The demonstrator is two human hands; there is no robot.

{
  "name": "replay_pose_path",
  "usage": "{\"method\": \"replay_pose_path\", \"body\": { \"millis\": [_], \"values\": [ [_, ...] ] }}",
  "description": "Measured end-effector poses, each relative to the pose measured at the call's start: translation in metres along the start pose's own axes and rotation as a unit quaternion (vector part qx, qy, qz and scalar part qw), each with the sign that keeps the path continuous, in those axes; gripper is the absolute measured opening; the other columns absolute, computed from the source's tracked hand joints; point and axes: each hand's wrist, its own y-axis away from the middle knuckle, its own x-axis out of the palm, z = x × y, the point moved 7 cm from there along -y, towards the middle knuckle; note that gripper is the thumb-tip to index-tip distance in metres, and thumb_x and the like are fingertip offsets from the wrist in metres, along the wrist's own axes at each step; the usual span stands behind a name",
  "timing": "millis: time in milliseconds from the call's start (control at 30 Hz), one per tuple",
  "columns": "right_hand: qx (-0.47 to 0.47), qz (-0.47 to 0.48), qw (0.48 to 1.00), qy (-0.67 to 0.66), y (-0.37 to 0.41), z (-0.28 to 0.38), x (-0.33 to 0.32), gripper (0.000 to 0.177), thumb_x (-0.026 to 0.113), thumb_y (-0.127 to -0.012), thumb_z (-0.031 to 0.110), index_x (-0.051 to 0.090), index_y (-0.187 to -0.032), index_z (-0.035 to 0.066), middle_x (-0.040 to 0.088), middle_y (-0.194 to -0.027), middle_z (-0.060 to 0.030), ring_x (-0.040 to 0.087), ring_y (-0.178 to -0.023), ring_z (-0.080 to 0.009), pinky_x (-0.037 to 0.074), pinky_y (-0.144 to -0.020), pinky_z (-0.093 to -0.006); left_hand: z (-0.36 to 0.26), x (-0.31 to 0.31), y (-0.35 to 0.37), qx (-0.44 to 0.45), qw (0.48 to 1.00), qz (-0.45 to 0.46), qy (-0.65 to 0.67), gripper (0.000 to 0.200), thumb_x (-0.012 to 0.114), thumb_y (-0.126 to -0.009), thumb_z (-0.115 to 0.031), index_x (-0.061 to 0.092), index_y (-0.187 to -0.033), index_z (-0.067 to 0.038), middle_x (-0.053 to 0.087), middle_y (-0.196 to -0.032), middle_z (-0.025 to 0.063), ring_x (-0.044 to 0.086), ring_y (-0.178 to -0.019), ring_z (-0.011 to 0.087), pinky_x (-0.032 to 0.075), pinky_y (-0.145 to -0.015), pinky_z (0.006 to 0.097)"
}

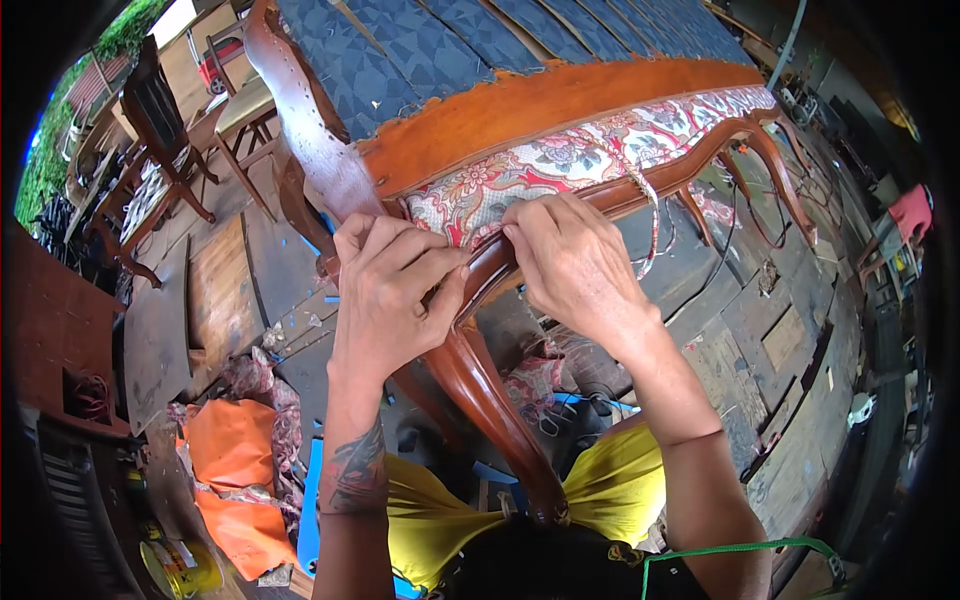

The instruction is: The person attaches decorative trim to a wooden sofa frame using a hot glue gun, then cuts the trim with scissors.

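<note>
A carved wooden bench or settee with a glossy brown frame [480, 375] stands before me, its seat covered in floral fabric [540, 165]. At the near corner, my left hand [395, 280] is closed, its fingertips pressed to the fabric's edge along the wooden rail. Close beside it, my right hand [570, 255] pinches at the same edge, where a thin patterned trim seems to run. What lies inside the fingertips is mostly hidden. A patterned cord [655, 225] loops over the seat and dangles past the rail, right of my right hand.
Blue webbing-like strips [430, 60] cover the backrest above an orange-brown wooden rail [560, 100]. Chairs [245, 105] stand at the upper left. Orange material [235, 450] and fabric scraps lie lower left, near a yellow can [180, 568]. Boards [790, 340] cover the floor.
</note>
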Motion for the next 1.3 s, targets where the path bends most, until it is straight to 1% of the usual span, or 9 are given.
{"method": "replay_pose_path", "body": {
  "millis": [133, 300, 467, 733, 867, 967, 1033, 1067, 1300],
  "values": [
    [0.103, 0.084, 0.974, -0.183, -0.018, -0.012, 0.005, 0.007, 0.067, -0.097, 0.005, 0.069, -0.094, -0.002, 0.071, -0.082, -0.0205, 0.071, -0.076, -0.0414, 0.056, -0.073, -0.0496, 0.004, 0.000, 0.001, 0.001, 1.000, 0.015, 0.010, 0.011, 0.082, -0.084, -0.012, 0.083, -0.095, -0.013, 0.074, -0.093, -0.0009, 0.065, -0.095, 0.0220, 0.037, -0.100, 0.0419],
    [0.251, 0.234, 0.882, -0.322, -0.036, -0.040, 0.019, 0.020, 0.076, -0.103, 0.015, 0.076, -0.109, -0.004, 0.074, -0.089, -0.0018, 0.068, -0.079, -0.0092, 0.054, -0.069, -0.0302, 0.013, 0.001, -0.001, -0.015, 0.999, 0.035, 0.029, 0.012, 0.082, -0.084, -0.012, 0.084, -0.096, -0.014, 0.074, -0.094, -0.0009, 0.064, -0.098, 0.0217, 0.037, -0.101, 0.0416],
    [0.277, 0.224, 0.845, -0.400, -0.041, -0.044, 0.019, 0.018, 0.075, -0.102, 0.010, 0.075, -0.113, -0.005, 0.073, -0.089, -0.0043, 0.070, -0.074, -0.0082, 0.058, -0.063, -0.0247, 0.014, 0.004, -0.005, -0.032, 0.998, 0.042, 0.046, 0.010, 0.084, -0.084, -0.012, 0.084, -0.094, -0.013, 0.075, -0.095, -0.0009, 0.063, -0.099, 0.0212, 0.036, -0.102, 0.0416],
    [0.382, 0.422, 0.734, -0.371, -0.029, -0.048, 0.007, 0.038, 0.077, -0.103, 0.028, 0.073, -0.117, -0.007, 0.071, -0.081, -0.0058, 0.070, -0.062, -0.0124, 0.056, -0.051, -0.0249, 0.015, 0.002, -0.006, -0.021, 0.998, 0.039, 0.039, 0.008, 0.085, -0.084, -0.013, 0.083, -0.092, -0.013, 0.075, -0.094, -0.0016, 0.063, -0.098, 0.0205, 0.035, -0.101, 0.0417],
    [0.215, 0.569, 0.780, -0.146, -0.051, -0.074, -0.016, 0.035, 0.083, -0.092, 0.018, 0.078, -0.120, -0.002, 0.077, -0.086, -0.0051, 0.071, -0.074, -0.0127, 0.056, -0.062, -0.0297, 0.015, 0.001, -0.006, -0.019, 0.998, 0.038, 0.036, 0.008, 0.084, -0.084, -0.012, 0.083, -0.092, -0.013, 0.074, -0.094, -0.0017, 0.063, -0.099, 0.0206, 0.035, -0.101, 0.0418],
    [0.071, 0.450, 0.884, 0.102, -0.102, -0.077, -0.032, 0.022, 0.082, -0.083, 0.009, 0.083, -0.104, 0.003, 0.080, -0.092, -0.0104, 0.077, -0.083, -0.0266, 0.060, -0.077, -0.0402, 0.015, 0.001, -0.005, -0.016, 0.998, 0.038, 0.045, 0.009, 0.084, -0.084, -0.011, 0.083, -0.092, -0.013, 0.074, -0.094, -0.0017, 0.063, -0.100, 0.0212, 0.036, -0.102, 0.0420],
    [-0.055, 0.260, 0.943, 0.199, -0.131, -0.068, -0.038, 0.014, 0.078, -0.082, 0.004, 0.084, -0.095, 0.004, 0.079, -0.100, -0.0162, 0.078, -0.096, -0.0336, 0.061, -0.087, -0.0462, 0.014, 0.001, -0.006, -0.013, 0.998, 0.027, 0.049, 0.008, 0.083, -0.083, -0.010, 0.083, -0.090, -0.014, 0.072, -0.091, -0.0034, 0.062, -0.097, 0.0204, 0.036, -0.101, 0.0436],
    [-0.114, 0.192, 0.944, 0.243, -0.147, -0.056, -0.033, 0.013, 0.085, -0.082, 0.009, 0.082, -0.091, 0.001, 0.079, -0.094, -0.0205, 0.080, -0.095, -0.0335, 0.063, -0.079, -0.0453, 0.014, 0.001, -0.007, -0.010, 0.999, 0.024, 0.048, 0.008, 0.083, -0.083, -0.010, 0.083, -0.090, -0.014, 0.072, -0.091, -0.0034, 0.062, -0.097, 0.0204, 0.036, -0.101, 0.0436],
    [-0.288, 0.113, 0.948, 0.073, -0.167, 0.027, 0.051, 0.019, 0.071, -0.088, 0.002, 0.077, -0.106, 0.004, 0.076, -0.093, -0.0194, 0.077, -0.089, -0.0390, 0.063, -0.080, -0.0471, 0.003, -0.003, -0.007, -0.008, 1.000, 0.015, 0.011, 0.013, 0.082, -0.079, -0.007, 0.083, -0.092, -0.012, 0.074, -0.117, 0.0037, 0.061, -0.113, 0.0274, 0.040, -0.105, 0.0464]
  ]
}}
